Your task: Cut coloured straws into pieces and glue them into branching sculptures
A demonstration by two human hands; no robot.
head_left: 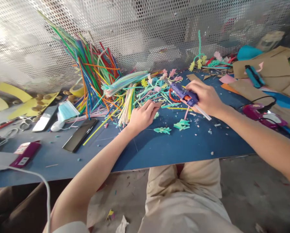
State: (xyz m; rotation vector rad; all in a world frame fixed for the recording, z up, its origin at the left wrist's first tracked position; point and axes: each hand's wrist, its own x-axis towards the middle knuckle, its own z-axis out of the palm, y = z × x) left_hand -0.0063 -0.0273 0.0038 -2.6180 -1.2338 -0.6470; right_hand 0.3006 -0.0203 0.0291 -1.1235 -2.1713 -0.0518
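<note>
**Glue gun in hand, pipe cleaners everywhere**

Right hand [206,97] wrapped tight around a purple glue gun [184,94], fingers fully curled on the grip, nozzle aimed toward 10 o'clock at the pile, clear glue stick [202,113] poking out the back toward 4 o'clock. Orange trigger loop just visible under the body.

Left hand [142,115] down on the blue table [159,149], fingers bunched together and pinching at something small at the edge of the pile. Can't tell exactly what's in the pinch, too tiny and half hidden. Sitting at about 8 o'clock from the glue gun, near it but not touching.

Huge messy heap of colourful pipe cleaners [125,94] spread at 12 o'clock from the left hand, taller bundle of them [86,61] leaning on the perforated metal screen [145,29] behind. Couple of little teal fringed bits [162,130] lying loose on the table at 4 o'clock from the left hand, between the two hands.

Off at 9 o'clock: black phone [80,135] lying flat, blue face mask [66,111] just beyond it, scissors [18,124] further out, purple box [26,153] near the table's front edge. Over at 3 o'clock: a magenta gadget with a black cable [259,113], cardboard sheets [268,69], a blue tool [254,76] resting on top of them.
</note>
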